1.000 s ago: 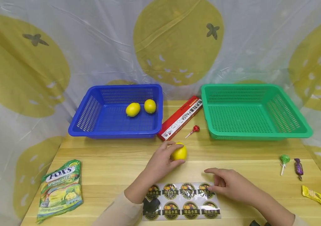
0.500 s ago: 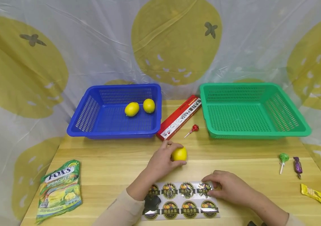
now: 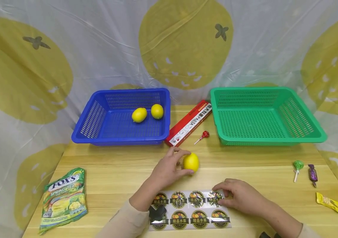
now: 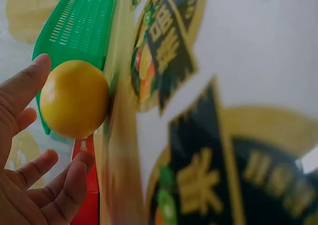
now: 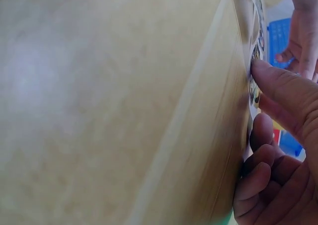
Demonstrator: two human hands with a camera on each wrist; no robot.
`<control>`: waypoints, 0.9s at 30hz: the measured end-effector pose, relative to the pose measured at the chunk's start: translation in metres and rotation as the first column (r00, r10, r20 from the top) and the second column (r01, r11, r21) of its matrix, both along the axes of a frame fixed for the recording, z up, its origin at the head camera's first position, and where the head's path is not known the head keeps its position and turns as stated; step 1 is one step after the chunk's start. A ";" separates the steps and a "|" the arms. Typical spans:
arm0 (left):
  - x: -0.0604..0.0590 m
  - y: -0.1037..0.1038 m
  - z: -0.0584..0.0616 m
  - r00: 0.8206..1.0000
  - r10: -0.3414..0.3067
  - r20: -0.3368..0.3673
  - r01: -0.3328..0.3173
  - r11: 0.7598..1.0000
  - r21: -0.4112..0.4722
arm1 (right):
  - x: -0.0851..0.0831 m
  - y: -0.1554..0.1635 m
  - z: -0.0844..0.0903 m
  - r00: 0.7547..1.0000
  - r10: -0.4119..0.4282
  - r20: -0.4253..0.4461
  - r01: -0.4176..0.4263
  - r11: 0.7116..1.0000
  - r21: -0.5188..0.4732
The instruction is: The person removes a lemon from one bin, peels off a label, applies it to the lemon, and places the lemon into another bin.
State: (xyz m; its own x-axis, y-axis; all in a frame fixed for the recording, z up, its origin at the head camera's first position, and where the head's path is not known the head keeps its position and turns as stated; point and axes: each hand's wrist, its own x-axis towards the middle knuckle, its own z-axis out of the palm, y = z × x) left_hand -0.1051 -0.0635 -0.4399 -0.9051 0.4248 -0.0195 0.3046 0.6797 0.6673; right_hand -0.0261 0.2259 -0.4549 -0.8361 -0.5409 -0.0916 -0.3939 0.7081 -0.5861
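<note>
My left hand point(image 3: 167, 170) is beside a yellow lemon point(image 3: 191, 162) on the table, thumb and fingers spread around its left side. In the left wrist view a gap shows between the fingers and the lemon point(image 4: 74, 99). My right hand point(image 3: 241, 197) pinches at the upper right corner of a sticker sheet point(image 3: 189, 210), thumb and forefinger on either side of a round sticker. The right wrist view has the thumb point(image 5: 280, 86) on the sheet's edge and the other fingers curled near the tabletop. Round black-and-gold fruit labels fill the sheet.
A blue basket point(image 3: 121, 140) holds two lemons point(image 3: 139, 115). A green basket point(image 3: 271, 141) stands right. Between them lie a red pasta box point(image 3: 189, 124) and red lollipop point(image 3: 205, 134). A green lollipop point(image 3: 298, 165), purple candy point(image 3: 313, 175), yellow candy point(image 3: 328, 202) and Fox's bag point(image 3: 65, 200) lie around.
My right hand has come down to the sticker sheet's corner and closed its thumb and forefinger there. My left hand has drawn slightly left, and the lemon sits a little further right.
</note>
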 end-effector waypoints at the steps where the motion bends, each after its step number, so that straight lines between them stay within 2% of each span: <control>1: 0.001 -0.002 0.001 1.000 0.000 0.000 0.000 1.000 0.002 | 0.000 0.000 0.000 1.000 0.000 0.003 0.000 1.000 0.001; 6: 0.005 -0.016 0.004 1.000 -0.007 0.009 0.006 1.000 0.024 | 0.000 -0.001 0.000 1.000 -0.003 0.014 0.003 1.000 0.011; 11: 0.013 -0.037 0.006 0.998 -0.066 0.013 0.066 0.998 0.010 | 0.000 -0.001 -0.001 1.000 -0.005 0.000 0.005 1.000 0.011; 18: 0.039 -0.066 0.008 0.987 -0.147 -0.071 0.138 0.984 -0.114 | 0.002 -0.003 0.000 1.000 -0.006 -0.007 0.006 1.000 0.011; 21: 0.050 -0.073 0.008 0.982 -0.174 -0.078 0.163 0.977 -0.134 | 0.002 -0.004 0.001 1.000 -0.013 -0.014 0.013 1.000 0.015; 24: 0.059 -0.076 0.007 0.975 -0.212 -0.063 0.202 0.970 -0.138 | 0.001 -0.004 0.002 1.000 -0.020 -0.013 0.020 1.000 0.017; 27: 0.064 -0.076 0.007 0.970 -0.244 -0.008 0.241 0.961 -0.136 | -0.001 -0.005 0.003 1.000 -0.023 -0.008 0.023 0.999 0.022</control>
State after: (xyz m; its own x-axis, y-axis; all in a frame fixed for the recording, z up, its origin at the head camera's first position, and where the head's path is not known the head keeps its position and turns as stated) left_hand -0.0414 -0.1396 -0.4329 -0.7761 0.6267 -0.0700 0.4865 0.6657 0.5658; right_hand -0.0270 0.2214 -0.4519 -0.8491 -0.5192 -0.0971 -0.3816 0.7300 -0.5669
